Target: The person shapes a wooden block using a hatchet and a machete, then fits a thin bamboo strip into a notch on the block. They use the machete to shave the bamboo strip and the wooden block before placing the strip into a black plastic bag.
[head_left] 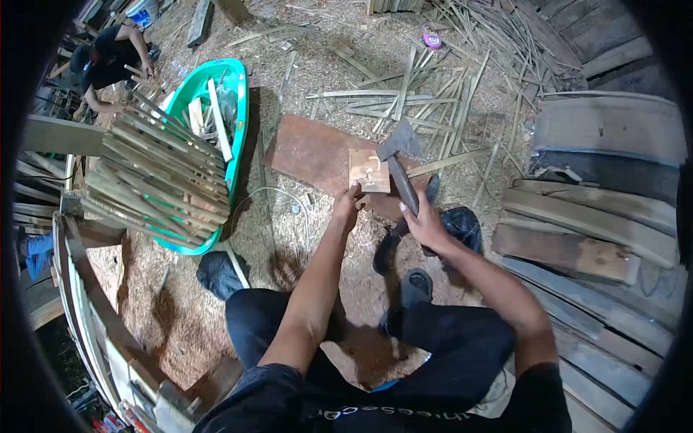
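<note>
A small pale wooden block [367, 164] stands over a reddish-brown board on the ground. My left hand [348, 206] grips the block by its near left corner, thumb along the edge. My right hand [427, 225] is closed around the dark handle of a hatchet [406, 184]. The hatchet's broad grey blade lies just beyond the block's upper right corner, overlapping it in this view. The reddish-brown board [303, 148] stretches out to the left beneath the block.
Thin wood strips [166, 173] lie across a teal tub [242, 94] at left; a person [108, 61] reaches toward them. Loose offcuts [411, 101] and a pink tape measure [432, 41] lie on sawdust ahead. Stacked planks [592, 224] line the right side.
</note>
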`<state>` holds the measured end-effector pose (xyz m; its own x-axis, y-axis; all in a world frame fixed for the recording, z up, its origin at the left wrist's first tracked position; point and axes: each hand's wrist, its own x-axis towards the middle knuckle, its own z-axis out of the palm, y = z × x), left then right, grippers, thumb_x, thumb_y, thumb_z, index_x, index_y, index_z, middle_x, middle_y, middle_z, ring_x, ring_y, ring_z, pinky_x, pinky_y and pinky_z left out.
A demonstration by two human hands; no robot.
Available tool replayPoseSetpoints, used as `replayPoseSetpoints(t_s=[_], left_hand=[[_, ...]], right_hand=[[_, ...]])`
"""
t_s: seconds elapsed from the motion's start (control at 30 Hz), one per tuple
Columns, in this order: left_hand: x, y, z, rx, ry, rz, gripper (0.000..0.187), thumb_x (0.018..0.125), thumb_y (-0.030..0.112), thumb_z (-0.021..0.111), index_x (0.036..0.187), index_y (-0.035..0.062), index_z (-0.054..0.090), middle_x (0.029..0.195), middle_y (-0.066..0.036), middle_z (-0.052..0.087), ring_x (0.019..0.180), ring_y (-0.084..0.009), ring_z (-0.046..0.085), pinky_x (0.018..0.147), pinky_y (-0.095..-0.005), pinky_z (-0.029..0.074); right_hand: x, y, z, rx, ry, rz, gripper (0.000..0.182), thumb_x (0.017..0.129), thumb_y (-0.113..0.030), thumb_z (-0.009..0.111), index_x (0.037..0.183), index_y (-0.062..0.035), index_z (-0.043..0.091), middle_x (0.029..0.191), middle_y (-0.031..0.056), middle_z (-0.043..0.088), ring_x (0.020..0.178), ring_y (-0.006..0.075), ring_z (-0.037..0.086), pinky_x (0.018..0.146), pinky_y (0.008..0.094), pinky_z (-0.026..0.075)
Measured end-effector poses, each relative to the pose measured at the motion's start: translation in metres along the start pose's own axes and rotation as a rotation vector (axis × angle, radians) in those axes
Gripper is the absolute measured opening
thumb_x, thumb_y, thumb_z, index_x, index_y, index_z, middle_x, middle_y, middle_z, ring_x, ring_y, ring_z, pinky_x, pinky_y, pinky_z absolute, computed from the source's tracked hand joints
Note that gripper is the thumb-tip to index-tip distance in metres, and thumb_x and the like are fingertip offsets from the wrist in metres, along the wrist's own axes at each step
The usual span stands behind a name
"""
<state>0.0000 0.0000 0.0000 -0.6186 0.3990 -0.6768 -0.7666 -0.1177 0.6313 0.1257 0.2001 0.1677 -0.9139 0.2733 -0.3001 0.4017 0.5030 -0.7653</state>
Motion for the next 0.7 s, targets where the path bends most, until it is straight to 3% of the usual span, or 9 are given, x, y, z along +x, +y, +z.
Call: replayPoseSetpoints(t_s=[0.03, 0.07, 0.1, 0.17, 0.27, 0.43, 0.63, 0.7], left_hand=[[0.004, 0.009, -0.004, 0.099, 0.021, 0.048, 0.071, 0.085, 0.047, 0.073, 0.134, 0.0014, 0.05, 0.137, -0.02, 0.048, 0.124, -0.0359, 0.049, 0.105, -0.0472, 0.038], [0.004, 0.016, -0.005, 0.187, 0.044, 0.097, 0.068, 0.086, 0.045, 0.073, 0.132, 0.0009, 0.052, 0.134, -0.023, 0.049, 0.125, -0.0364, 0.048, 0.105, -0.047, 0.038], [0.057, -0.043, 0.007, 0.449, 0.237, 0.349, 0.069, 0.085, 0.045, 0.073, 0.133, 0.0001, 0.051, 0.134, -0.024, 0.049, 0.125, -0.0367, 0.048, 0.105, -0.0473, 0.038], [0.026, -0.026, 0.016, 1.054, 0.719, 0.804, 0.072, 0.084, 0.044, 0.074, 0.134, -0.0016, 0.049, 0.133, -0.027, 0.048, 0.125, -0.0374, 0.047, 0.104, -0.048, 0.039], [0.034, -0.039, 0.0, 1.158, 0.486, 0.882, 0.088, 0.078, 0.045, 0.077, 0.142, -0.0008, 0.039, 0.136, -0.025, 0.044, 0.128, -0.039, 0.042, 0.108, -0.0531, 0.029], [0.021, -0.03, 0.013, 1.133, 0.467, 0.749, 0.091, 0.077, 0.048, 0.076, 0.144, 0.0014, 0.037, 0.137, -0.021, 0.047, 0.128, -0.0381, 0.042, 0.11, -0.0561, 0.024], [0.029, -0.027, 0.006, 1.177, 0.43, 0.739, 0.089, 0.077, 0.049, 0.076, 0.144, 0.0033, 0.04, 0.136, -0.02, 0.048, 0.128, -0.0368, 0.043, 0.11, -0.0547, 0.024], [0.031, -0.028, 0.002, 1.162, 0.413, 0.744, 0.09, 0.076, 0.05, 0.076, 0.144, 0.0029, 0.04, 0.136, -0.02, 0.048, 0.128, -0.0365, 0.043, 0.11, -0.0542, 0.024]], right_hand=[[0.007, -0.012, -0.003, 0.009, -0.044, 0.041, 0.05, 0.098, -0.029, 0.057, 0.134, -0.0034, 0.035, 0.1, 0.036, 0.061, 0.095, 0.0507, 0.062, 0.081, 0.0535, 0.049], [0.014, -0.006, 0.001, -0.006, 0.024, -0.084, 0.042, 0.098, -0.026, 0.055, 0.128, -0.0017, 0.038, 0.093, 0.0328, 0.062, 0.091, 0.0523, 0.061, 0.077, 0.0525, 0.049], [0.037, 0.072, 0.023, -0.057, 0.028, -0.105, 0.041, 0.098, -0.025, 0.055, 0.128, -0.0014, 0.039, 0.093, 0.0323, 0.062, 0.091, 0.0523, 0.061, 0.077, 0.0524, 0.049], [0.043, 0.08, 0.04, -0.042, -0.008, -0.121, 0.039, 0.098, -0.023, 0.055, 0.127, -0.0009, 0.04, 0.092, 0.0312, 0.062, 0.091, 0.0522, 0.061, 0.077, 0.0523, 0.048], [0.041, 0.08, 0.049, -0.051, -0.048, -0.112, 0.039, 0.097, -0.018, 0.056, 0.127, -0.0003, 0.039, 0.099, 0.0316, 0.062, 0.097, 0.051, 0.06, 0.082, 0.0518, 0.047], [0.04, 0.085, 0.06, -0.011, 0.048, -0.236, 0.039, 0.098, -0.021, 0.053, 0.129, -0.0008, 0.038, 0.099, 0.032, 0.062, 0.096, 0.0512, 0.061, 0.082, 0.0523, 0.047], [0.053, 0.096, 0.052, -0.197, -0.146, -0.182, 0.038, 0.099, -0.025, 0.051, 0.128, -0.0033, 0.038, 0.088, 0.0295, 0.063, 0.083, 0.0482, 0.064, 0.073, 0.0539, 0.049], [0.051, 0.105, 0.058, -0.229, -0.09, -0.246, 0.036, 0.098, -0.024, 0.053, 0.125, -0.0026, 0.039, 0.085, 0.0287, 0.063, 0.081, 0.0449, 0.065, 0.069, 0.0521, 0.049]])
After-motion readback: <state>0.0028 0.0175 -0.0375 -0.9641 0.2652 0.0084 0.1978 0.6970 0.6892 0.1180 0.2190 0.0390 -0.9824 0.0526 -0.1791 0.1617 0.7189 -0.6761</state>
